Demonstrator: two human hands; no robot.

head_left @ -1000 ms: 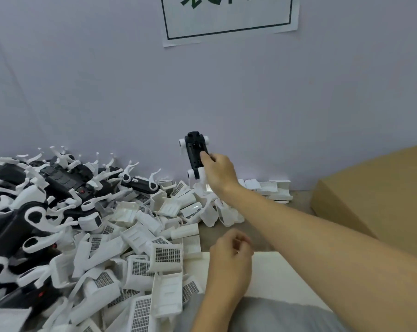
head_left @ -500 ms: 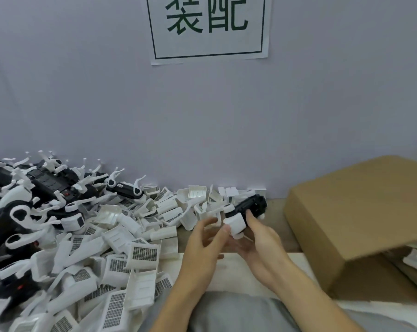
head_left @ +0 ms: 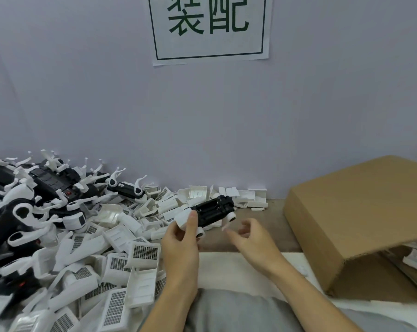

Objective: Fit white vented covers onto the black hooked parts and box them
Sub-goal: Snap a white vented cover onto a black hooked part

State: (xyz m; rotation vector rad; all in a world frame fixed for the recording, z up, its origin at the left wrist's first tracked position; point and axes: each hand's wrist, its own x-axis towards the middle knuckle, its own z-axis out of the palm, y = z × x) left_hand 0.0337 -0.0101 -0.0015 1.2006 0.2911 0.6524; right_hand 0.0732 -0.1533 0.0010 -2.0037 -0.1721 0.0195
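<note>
My left hand (head_left: pixel 181 243) grips a black hooked part (head_left: pixel 213 210) by its near white end, holding it above the table's middle, tilted up to the right. My right hand (head_left: pixel 251 238) hovers just right of the part with fingers loosely spread, not touching it. A heap of white vented covers (head_left: pixel 121 255) spreads over the table's left half. More black hooked parts (head_left: pixel 42 185) with white hooks are piled at the far left against the wall.
A brown cardboard box (head_left: pixel 361 219) with a raised flap stands at the right; white pieces show under the flap. A lilac wall (head_left: pixel 202 128) with a paper sign (head_left: pixel 208 27) closes the back. A white sheet (head_left: pixel 226 267) lies at the table's near edge.
My right hand carried the black part down from near the wall and passed it to my left hand. My right hand has let go and drawn back to the right.
</note>
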